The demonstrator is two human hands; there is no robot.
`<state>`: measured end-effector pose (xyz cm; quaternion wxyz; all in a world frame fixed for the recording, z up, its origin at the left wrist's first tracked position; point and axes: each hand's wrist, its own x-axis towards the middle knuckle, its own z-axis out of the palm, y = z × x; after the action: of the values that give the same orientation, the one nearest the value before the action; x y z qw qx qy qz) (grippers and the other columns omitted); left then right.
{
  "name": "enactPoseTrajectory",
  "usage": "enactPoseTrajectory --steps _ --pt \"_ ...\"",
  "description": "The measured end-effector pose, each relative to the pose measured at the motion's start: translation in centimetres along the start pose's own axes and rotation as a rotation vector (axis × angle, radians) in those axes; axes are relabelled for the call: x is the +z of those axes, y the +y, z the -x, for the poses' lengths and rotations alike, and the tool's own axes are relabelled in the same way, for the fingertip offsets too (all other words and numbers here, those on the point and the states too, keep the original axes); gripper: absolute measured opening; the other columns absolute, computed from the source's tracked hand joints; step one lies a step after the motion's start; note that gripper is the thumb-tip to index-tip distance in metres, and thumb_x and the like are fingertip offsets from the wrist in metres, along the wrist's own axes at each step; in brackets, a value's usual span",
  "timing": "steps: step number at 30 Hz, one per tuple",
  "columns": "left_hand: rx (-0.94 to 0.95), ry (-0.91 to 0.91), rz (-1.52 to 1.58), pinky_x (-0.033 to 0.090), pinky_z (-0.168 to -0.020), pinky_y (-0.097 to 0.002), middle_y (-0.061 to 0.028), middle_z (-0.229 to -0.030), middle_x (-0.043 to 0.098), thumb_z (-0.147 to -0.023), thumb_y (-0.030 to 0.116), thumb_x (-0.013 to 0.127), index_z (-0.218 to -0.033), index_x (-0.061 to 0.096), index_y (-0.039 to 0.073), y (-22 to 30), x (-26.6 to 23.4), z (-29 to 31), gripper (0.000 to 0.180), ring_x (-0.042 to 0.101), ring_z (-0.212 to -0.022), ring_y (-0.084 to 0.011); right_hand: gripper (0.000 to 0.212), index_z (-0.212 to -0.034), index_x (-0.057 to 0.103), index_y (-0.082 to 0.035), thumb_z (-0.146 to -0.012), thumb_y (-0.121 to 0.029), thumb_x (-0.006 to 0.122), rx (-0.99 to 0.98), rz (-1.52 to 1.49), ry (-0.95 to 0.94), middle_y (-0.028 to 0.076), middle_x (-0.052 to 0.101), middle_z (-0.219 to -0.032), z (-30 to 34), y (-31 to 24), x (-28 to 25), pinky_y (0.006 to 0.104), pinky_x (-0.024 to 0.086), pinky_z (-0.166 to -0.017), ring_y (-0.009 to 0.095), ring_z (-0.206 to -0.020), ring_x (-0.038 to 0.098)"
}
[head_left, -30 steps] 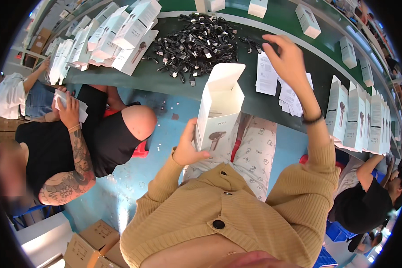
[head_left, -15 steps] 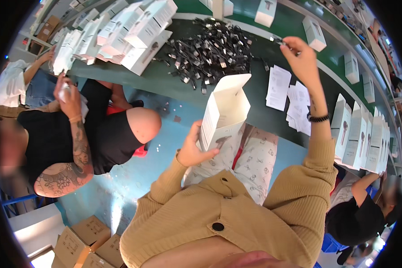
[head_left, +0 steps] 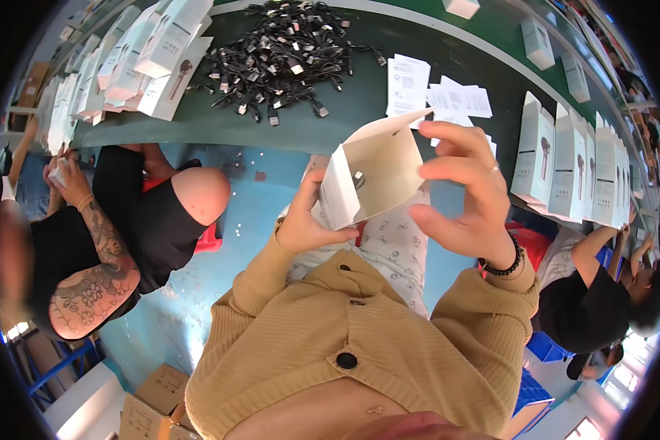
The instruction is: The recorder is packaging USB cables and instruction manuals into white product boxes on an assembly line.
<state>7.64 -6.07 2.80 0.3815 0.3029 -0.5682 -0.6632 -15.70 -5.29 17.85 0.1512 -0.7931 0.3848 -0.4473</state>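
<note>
My left hand [head_left: 302,218] is closed around a white carton [head_left: 335,192] above my lap, its top open and tilted toward the right. A small metal plug of a cable [head_left: 358,180] shows inside the carton. Just right of the carton's mouth is my right hand [head_left: 466,194], fingers spread and holding nothing. Its index fingertip is close to the raised flap; whether they touch, I cannot tell. A heap of short black cables [head_left: 279,62] lies on the dark green table [head_left: 165,132] ahead.
Printed leaflets [head_left: 407,81] lie right of the cable heap. White cartons stand in a row [head_left: 535,150] at right, and others are stacked [head_left: 165,44] at left. More cartons [head_left: 537,44] lie along the far strip. A seated co-worker [head_left: 95,242] is at left, another person [head_left: 587,271] at right.
My right hand has come back from the table's far side to the carton, and the cable it held is gone from its fingers. A plug now shows inside the carton. The view has shifted.
</note>
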Motion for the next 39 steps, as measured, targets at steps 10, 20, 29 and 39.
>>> enactPoseTrajectory --steps 10,20,29,39 --pt "-0.053 -0.162 0.013 0.037 -0.103 -0.0403 -0.0156 -0.134 0.037 -0.059 0.014 0.087 -0.14 0.016 0.003 2.5 10.6 -3.7 0.108 0.041 -0.124 -0.0251 0.074 -0.129 0.045 -0.004 -0.065 -0.019 0.08 0.51 0.049 0.22 0.022 0.046 -0.127 9.1 -1.6 0.3 0.0436 0.043 -0.093 0.04 -0.114 0.047" --pt "0.138 -0.112 -0.226 0.04 -0.096 -0.0398 -0.0136 -0.14 0.039 -0.065 0.012 0.082 -0.144 0.023 0.009 4.0 4.6 -6.6 0.099 0.047 -0.124 -0.0274 0.037 -0.111 0.062 -0.007 -0.077 -0.022 0.065 0.632 1.243 0.131 0.018 0.061 -0.112 10.0 4.8 -14.5 0.0438 0.047 -0.082 0.036 -0.1 0.057" --pt "0.752 0.702 -1.429 0.04 -0.096 -0.042 -0.0187 -0.124 0.052 -0.073 0.022 0.078 -0.126 0.05 0.002 14.3 -16.4 -12.0 0.062 0.05 -0.113 -0.0345 0.038 -0.11 0.063 -0.005 -0.08 -0.027 0.069 0.308 1.093 0.03 0.015 0.059 -0.115 5.4 6.6 -7.0 0.0388 0.043 -0.082 0.03 -0.103 0.056" --pt "-0.198 0.651 -1.967 0.033 -0.095 -0.0609 -0.0172 -0.125 0.054 -0.071 0.066 0.062 -0.134 0.043 0.011 15.3 -28.5 -17.6 0.085 0.049 -0.12 -0.0333 0.031 -0.094 0.061 0.0 -0.081 -0.028 0.066 0.545 0.901 -0.122 0.017 0.058 -0.086 4.3 13.8 0.1 0.0403 0.05 -0.069 0.033 -0.082 0.06"
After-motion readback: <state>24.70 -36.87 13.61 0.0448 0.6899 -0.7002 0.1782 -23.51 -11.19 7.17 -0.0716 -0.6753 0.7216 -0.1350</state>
